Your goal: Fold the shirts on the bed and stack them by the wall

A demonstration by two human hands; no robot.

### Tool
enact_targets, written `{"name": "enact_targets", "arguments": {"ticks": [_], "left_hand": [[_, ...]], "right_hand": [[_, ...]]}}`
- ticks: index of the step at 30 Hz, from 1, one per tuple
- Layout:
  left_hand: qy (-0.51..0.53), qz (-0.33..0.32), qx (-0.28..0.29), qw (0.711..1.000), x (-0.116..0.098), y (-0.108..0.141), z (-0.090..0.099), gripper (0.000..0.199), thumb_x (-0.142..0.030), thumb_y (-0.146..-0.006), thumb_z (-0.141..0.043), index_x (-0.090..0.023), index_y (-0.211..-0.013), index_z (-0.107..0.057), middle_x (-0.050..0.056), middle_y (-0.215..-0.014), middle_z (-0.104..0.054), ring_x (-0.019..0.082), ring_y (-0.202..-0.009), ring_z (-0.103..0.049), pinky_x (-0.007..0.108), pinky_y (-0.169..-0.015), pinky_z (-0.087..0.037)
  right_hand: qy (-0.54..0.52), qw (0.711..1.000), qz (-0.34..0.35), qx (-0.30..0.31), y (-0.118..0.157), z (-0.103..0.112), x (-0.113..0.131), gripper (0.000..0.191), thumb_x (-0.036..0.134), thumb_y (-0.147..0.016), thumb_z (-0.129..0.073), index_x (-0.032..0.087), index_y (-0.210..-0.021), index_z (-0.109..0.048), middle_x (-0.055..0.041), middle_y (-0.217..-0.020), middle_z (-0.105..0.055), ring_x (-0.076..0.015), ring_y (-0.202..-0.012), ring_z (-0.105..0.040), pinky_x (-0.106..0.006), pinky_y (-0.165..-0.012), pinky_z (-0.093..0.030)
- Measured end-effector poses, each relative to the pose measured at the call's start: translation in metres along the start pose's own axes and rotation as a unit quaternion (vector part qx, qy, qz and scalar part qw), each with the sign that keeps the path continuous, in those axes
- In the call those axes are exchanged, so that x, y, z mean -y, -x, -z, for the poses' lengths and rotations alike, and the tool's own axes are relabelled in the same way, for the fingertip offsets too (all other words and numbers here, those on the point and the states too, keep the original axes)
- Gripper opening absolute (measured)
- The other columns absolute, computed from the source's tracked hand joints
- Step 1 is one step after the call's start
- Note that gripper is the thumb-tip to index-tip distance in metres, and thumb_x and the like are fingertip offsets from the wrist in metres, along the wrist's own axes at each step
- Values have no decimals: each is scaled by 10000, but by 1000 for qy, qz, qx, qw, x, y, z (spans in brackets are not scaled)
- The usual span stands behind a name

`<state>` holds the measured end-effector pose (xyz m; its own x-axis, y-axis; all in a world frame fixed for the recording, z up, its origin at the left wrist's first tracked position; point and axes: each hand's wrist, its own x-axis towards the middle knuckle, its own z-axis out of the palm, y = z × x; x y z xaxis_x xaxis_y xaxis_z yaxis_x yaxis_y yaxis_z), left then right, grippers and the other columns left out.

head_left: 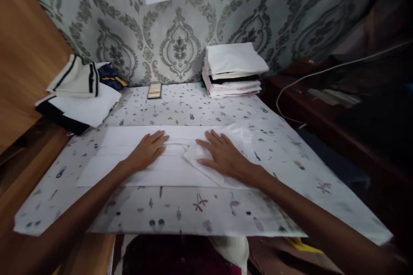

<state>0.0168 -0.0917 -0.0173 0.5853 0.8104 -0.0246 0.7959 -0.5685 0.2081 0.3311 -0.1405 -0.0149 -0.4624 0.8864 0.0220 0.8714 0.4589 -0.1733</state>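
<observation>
A white garment (pixel 129 174) lies in a long flat shape across the patterned tabletop, folded in layers, with a loose, crumpled part at its right end. My left hand (pixel 149 149) rests flat on its middle, fingers stretched out toward the right. On the right part of the cloth, my right hand (pixel 222 154) presses with fingers spread, next to a folded-over corner. Both palms face down, and neither hand grips anything. What kind of garment it is, I cannot tell.
A neat stack of folded clothes (pixel 237 60) stands at the back right. More clothes (pixel 77 81) are piled at the back left, beside a wooden panel (pixel 29 47). A small box (pixel 155 90) sits near the wall. A white cable (pixel 309 75) hangs at the right.
</observation>
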Motion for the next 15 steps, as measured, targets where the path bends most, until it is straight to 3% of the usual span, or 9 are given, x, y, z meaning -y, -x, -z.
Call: {"name": "enact_targets", "arguments": {"ticks": [4,8,15], "left_hand": [[18,3,-41,999,-4,-2,10,513,-403,-1028,-271,-150,-1403,-512,140,-1518,-494,238,-1416,-433,442,-1189,-319],[39,66,-41,996,8,-4,18,533,-382,-1034,-212,-164,-1460,-447,124,-1540,-470,208,-1426,-422,393,-1199,-299],[-1,215,-29,976,93,33,15,594,-460,-1010,-243,-188,-1533,-310,117,-1658,-217,245,-1542,-153,543,-1228,-139]], "right_hand": [[-18,999,35,-34,-29,9,17,690,578,-1024,-121,204,-1303,-630,-151,-1481,-519,-316,-1442,-388,-562,-1156,-303],[-36,998,33,-44,-61,-3,29,634,519,-1037,-151,192,-1365,-584,-140,-1498,-509,-279,-1440,-399,-549,-1163,-307],[-16,998,24,-53,-72,-27,20,603,530,-1022,-218,230,-1466,-496,-107,-1594,-371,-294,-1495,-289,-588,-1177,-261]]}}
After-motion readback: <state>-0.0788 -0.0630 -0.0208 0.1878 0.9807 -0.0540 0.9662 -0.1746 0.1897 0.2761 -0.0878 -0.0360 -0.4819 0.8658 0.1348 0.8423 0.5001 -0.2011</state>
